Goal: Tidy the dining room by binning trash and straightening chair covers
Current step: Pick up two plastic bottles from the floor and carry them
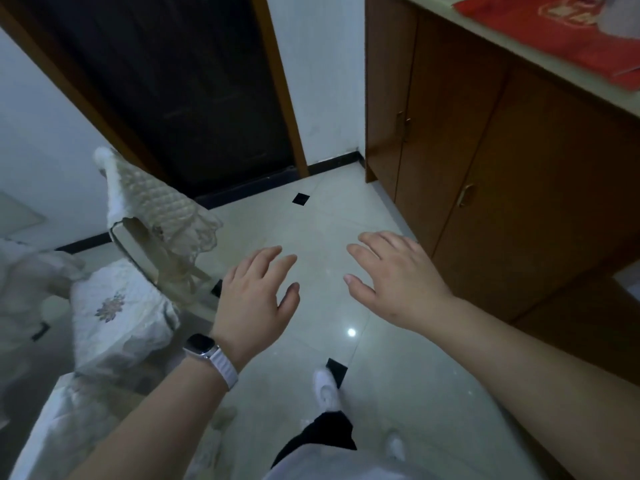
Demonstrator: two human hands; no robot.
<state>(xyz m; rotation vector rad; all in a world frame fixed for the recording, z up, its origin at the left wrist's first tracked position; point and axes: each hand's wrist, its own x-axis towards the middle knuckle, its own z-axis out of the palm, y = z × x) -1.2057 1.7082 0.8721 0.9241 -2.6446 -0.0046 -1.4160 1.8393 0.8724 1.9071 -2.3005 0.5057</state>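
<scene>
My left hand (258,297) is held out over the floor, fingers apart, holding nothing; a watch with a white band sits on its wrist. My right hand (391,277) hovers beside it, also open and empty. Just left of my left hand stands a chair with a cream lace cover (156,202) over its backrest and a white embroidered cushion cover (117,317) on its seat. The backrest cover hangs bunched, with part of the chair's frame showing beneath it. No trash or bin is in view.
A glossy tiled floor (346,216) with small black insets stretches ahead. A dark door (166,84) in a wooden frame stands at the back. A brown cabinet (485,161) runs along the right, with a red bag (554,32) on top. A glass tabletop edge (41,393) is at left.
</scene>
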